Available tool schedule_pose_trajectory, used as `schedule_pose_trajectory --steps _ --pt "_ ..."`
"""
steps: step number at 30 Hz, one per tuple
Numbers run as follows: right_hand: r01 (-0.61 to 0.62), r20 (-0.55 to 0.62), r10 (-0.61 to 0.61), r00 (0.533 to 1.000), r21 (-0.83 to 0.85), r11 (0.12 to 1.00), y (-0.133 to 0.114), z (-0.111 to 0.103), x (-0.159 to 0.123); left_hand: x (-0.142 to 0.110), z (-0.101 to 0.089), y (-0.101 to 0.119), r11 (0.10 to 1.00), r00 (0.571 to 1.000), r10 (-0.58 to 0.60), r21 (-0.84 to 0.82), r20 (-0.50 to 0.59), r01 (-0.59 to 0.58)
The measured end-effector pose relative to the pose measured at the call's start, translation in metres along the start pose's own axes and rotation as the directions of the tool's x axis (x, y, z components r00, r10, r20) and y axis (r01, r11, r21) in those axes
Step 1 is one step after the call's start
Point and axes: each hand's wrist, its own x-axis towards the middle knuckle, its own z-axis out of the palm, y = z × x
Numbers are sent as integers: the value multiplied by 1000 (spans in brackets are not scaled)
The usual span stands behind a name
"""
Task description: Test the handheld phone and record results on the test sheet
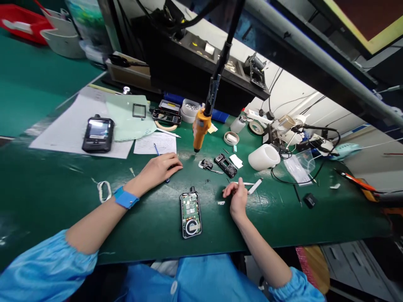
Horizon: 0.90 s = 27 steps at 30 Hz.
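My left hand rests on the green mat with its fingers loosely stretched to the right. A thin blue stick-like tool runs under this hand; its kind is unclear. My right hand hovers near the mat, fingers slightly bent and apart, with nothing visible in them. Beside it lie a white V-shaped piece and a small white scrap. Between my hands is an opened handheld device, its green circuit board and a round ringed part showing. Beyond it are a black housing part and a small black module.
An orange electric screwdriver hangs above the mat, its tip close to the surface. An assembled device sits on papers at the left. A white cylinder, tape rolls and cables are at the right. A black shelf stands behind.
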Motion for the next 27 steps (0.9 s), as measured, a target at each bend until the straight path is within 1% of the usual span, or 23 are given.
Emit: schedule_pose_trajectory --steps 4,9,13,16,19,22,24,27 --pt "17 152 -22 988 39 999 -11 47 12 1 -4 5 998 997 -65 7 46 64" --pt "36 322 -57 945 70 997 -21 102 22 4 -11 6 991 990 -128 39 68 125" --pt "65 419 -95 903 85 994 -27 144 32 4 -20 3 984 981 -171 66 89 165" --pt "83 465 -117 877 93 992 -34 170 45 4 -27 2 981 977 -186 85 107 177" --pt "91 490 -128 862 98 991 -41 190 60 3 -33 2 976 972 -202 103 119 190" --pt "90 494 -130 860 104 990 -47 203 73 2 -36 3 972 969 -216 119 123 202" --pt "84 502 -131 855 115 990 -51 208 81 3 -37 4 971 969 -216 129 124 200" --pt "58 543 -130 830 147 987 -58 207 88 5 -35 7 972 973 -203 144 114 186"
